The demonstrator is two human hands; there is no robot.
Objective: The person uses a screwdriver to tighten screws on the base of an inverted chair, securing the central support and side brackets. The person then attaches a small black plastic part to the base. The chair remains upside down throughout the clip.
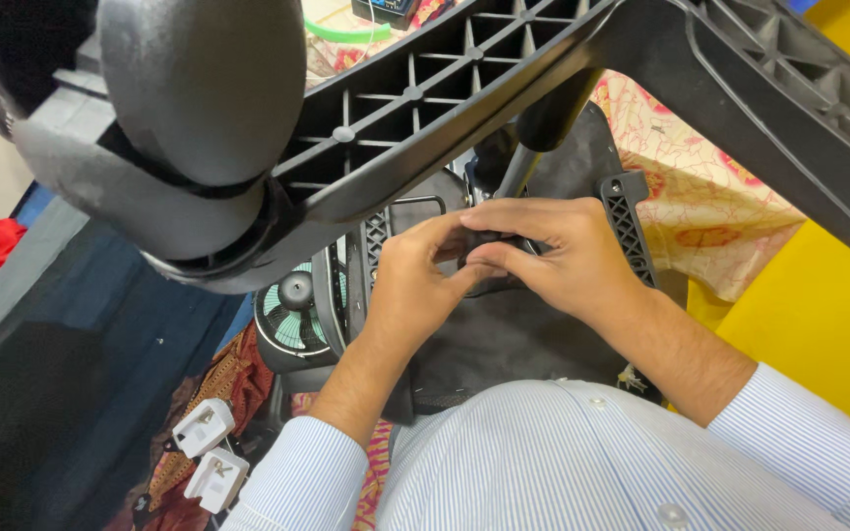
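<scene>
Left hand [415, 280] and right hand [553, 251] pinch, seemingly, a black chair part [489, 246].

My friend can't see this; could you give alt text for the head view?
Both hands, left hand and right hand, pinch a small black part on an upturned office chair, under its wheeled base.

Two hands are in view, the left hand [410, 285] and the right hand [568, 256], both pressed together on one small black part [484, 251] just below the chair base. One black chair base [464, 108] shows two ribbed legs and one caster wheel [199, 88] at its left end. Below the chair base stands one small fan [292, 315]. Two white plug adapters [209, 452] lie lower left of the chair base. One patterned cloth [710, 216] lies under it.
</scene>
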